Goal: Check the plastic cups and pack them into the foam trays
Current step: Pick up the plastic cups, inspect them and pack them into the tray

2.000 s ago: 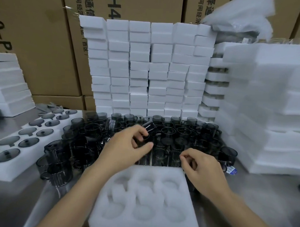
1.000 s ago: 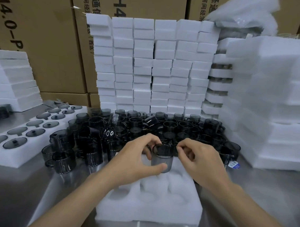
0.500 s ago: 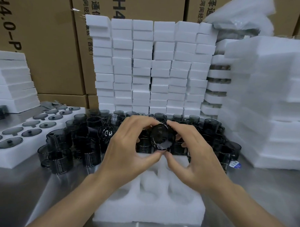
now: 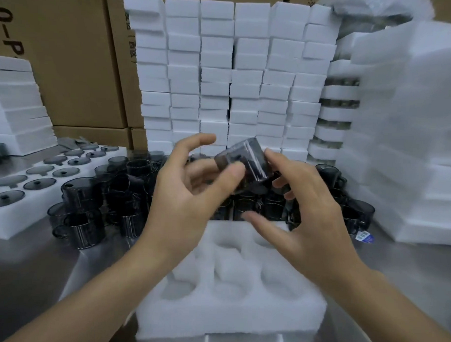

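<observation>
While the left hand (image 4: 190, 195) pinched the cup (image 4: 245, 161) and the right hand (image 4: 302, 212) lightly touched it, slow turning would likely expose flaws.

Left carton (image 4: 69, 63): big black print running down its face, "0-P" readable (rest cut off at the edge of view). Next carton (image 4: 120, 72): a column of small Chinese characters, too blurred to read. Same carton, top edge: stub of a big black character, unreadable. Blue sticker (image 4: 364, 237) on the table (image 4: 407, 269): print on it, too small to make out.
</observation>
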A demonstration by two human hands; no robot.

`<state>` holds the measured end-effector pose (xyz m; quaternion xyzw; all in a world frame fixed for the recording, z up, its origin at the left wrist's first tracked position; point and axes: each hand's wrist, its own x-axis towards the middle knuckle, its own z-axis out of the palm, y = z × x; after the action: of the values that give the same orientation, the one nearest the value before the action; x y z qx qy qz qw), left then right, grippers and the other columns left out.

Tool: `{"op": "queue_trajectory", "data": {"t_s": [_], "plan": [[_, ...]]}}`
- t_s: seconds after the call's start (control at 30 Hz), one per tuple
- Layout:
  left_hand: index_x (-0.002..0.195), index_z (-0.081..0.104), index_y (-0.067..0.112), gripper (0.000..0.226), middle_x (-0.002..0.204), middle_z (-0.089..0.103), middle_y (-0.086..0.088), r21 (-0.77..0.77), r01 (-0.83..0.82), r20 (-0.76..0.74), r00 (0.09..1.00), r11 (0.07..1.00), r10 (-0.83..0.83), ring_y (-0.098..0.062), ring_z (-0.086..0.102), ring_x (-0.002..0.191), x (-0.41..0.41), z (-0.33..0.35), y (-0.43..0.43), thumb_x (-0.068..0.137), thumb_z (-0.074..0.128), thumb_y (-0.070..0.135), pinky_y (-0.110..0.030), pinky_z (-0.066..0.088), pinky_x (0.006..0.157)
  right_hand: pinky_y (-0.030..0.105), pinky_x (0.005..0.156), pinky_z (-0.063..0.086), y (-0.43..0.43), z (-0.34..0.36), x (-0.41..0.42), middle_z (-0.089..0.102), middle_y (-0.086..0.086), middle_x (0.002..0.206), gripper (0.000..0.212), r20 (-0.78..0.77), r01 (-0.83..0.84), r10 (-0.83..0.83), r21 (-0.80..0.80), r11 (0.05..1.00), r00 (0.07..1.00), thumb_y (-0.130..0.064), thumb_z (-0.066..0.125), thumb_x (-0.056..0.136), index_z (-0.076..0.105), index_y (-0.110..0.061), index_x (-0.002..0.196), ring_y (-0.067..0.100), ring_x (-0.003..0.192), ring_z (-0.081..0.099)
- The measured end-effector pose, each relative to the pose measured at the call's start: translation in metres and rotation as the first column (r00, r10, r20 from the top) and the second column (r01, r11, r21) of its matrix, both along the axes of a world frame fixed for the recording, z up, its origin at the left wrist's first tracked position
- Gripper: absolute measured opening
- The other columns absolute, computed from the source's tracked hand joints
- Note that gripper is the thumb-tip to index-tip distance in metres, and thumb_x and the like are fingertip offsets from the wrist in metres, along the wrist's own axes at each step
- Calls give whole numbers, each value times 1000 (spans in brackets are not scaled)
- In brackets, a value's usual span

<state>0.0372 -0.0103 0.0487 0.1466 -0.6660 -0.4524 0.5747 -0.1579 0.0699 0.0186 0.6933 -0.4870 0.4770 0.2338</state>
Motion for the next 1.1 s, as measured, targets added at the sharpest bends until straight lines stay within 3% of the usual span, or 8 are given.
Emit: {"op": "queue_trajectory", "data": {"t_s": [0.1,0.27,0.53,0.63,0.73,0.83,1.0,1.1], "plan": [[129,69,18,64,101,83,-15,406,180,26,978,896,-209,-26,79,85,-4,9,1,82,82,59,-25,59,62,17,106,44,4,3,5,53,-15,141,77,12,-11,10,36,999,1000,-50,80,91,50,-21,156,2,126,54],[131,66,16,75,86,80,-19,604,270,77,917,750,-392,-24,76,65,-4,9,2,77,66,67,-26,58,55,9,96,41,4,6,7,61,-17,124,57,152,-59,44,96,994,987,-47,73,94,62,-23,145,4,117,59],[122,70,20,62,87,80,-14,636,260,108,902,726,-417,-22,76,70,-4,6,1,79,68,64,-24,57,59,13,96,45,3,1,6,64,-20,129,57,249,-134,80,208,969,965,-51,74,94,57,-36,146,10,121,62],[99,81,33,28,91,79,-6,605,294,115,887,740,-447,-15,74,76,-3,3,0,86,73,57,-27,55,66,22,101,52,2,2,8,68,-19,132,57,359,-267,169,244,932,918,-54,79,91,55,-43,142,9,126,65],[86,82,39,21,94,78,-1,590,312,114,881,744,-460,-10,70,78,-4,-1,0,85,67,55,-28,52,70,31,102,54,1,1,8,69,-19,131,58,400,-291,182,233,928,898,-51,83,88,56,-42,139,10,129,64],[87,85,36,23,101,80,-1,591,349,66,878,728,-474,-11,72,82,-5,-3,0,85,68,51,-28,56,70,35,101,51,1,0,7,66,-16,134,59,373,-248,163,192,950,914,-46,86,86,56,-43,136,13,131,62],[104,83,22,35,108,80,-6,600,373,-21,892,708,-452,-16,75,90,-7,-4,-3,83,70,46,-30,58,69,18,100,46,1,1,6,64,-15,131,61,373,-170,115,117,979,921,-41,86,83,55,-40,136,14,128,60],[106,82,18,38,108,77,-7,611,417,-42,866,673,-498,-16,72,89,-8,-4,-3,85,69,47,-31,57,70,16,100,45,1,2,8,65,-16,131,61,397,-187,116,145,972,910,-47,85,82,60,-37,137,12,129,60]]}}
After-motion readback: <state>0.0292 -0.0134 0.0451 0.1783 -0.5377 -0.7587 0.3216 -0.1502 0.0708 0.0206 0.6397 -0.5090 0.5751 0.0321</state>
